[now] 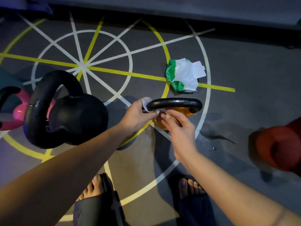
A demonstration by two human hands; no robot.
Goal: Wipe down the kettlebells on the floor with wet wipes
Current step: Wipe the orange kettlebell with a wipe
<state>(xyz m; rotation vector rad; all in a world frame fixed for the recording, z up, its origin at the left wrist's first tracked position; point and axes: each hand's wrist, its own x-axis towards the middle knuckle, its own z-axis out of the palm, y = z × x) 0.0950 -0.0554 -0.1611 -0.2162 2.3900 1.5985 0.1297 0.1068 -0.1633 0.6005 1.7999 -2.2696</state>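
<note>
A yellow kettlebell [184, 111] with a black handle [175, 102] stands on the floor at centre. My left hand [138, 115] grips a white wet wipe [146, 101] wrapped round the left end of that handle. My right hand [177, 128] is just below the handle, its thumb and fingers pinching the wipe's lower edge over the yellow body. A big black kettlebell [68, 111] stands to the left, with a pink kettlebell [17, 110] behind it.
A green and white wet wipe pack [182, 75] lies open on the floor beyond the yellow kettlebell. A red kettlebell [280, 145] sits at the right edge. My sandalled feet [146, 193] are at the bottom. The grey floor has white and yellow lines.
</note>
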